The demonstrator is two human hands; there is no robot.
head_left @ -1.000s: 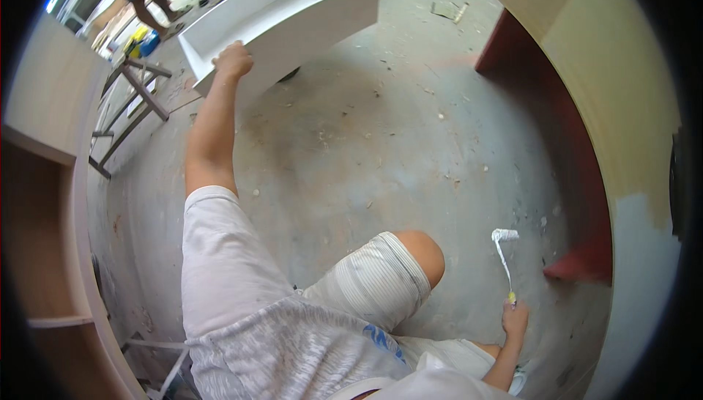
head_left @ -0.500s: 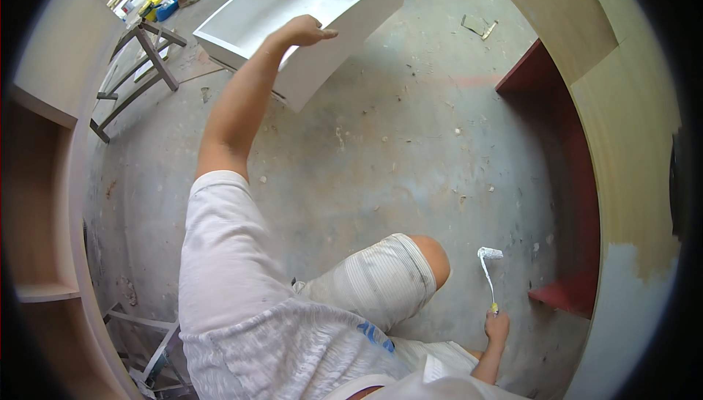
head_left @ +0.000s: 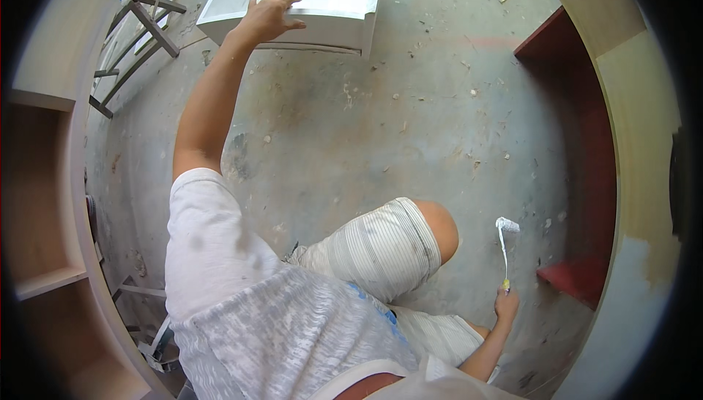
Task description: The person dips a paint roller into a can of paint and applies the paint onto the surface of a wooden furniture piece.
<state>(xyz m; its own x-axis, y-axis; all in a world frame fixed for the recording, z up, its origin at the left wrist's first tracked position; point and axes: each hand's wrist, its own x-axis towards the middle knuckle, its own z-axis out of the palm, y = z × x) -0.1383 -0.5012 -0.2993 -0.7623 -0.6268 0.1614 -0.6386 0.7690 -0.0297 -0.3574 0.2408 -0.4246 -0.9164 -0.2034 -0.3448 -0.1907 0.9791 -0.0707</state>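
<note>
At the far left stands a wooden shelf unit (head_left: 47, 285), and next to it a dark trestle (head_left: 154, 29). Then, at the upper edge, there is a white open box (head_left: 329, 32); at its near rim is the left hand (head_left: 269, 19), with spread fingers and grasping nothing, though I cannot tell if it touches. Lower and further right, the right hand (head_left: 506, 302) is closed around the handle of a white-coated paint roller (head_left: 508, 226). Last comes a red panel (head_left: 597, 136)

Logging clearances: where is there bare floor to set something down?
Widest patch: the floor between the white box, the knee and the red panel, flecked with debris. Crowded: lower left, around the frame beside the shelf unit.
</note>
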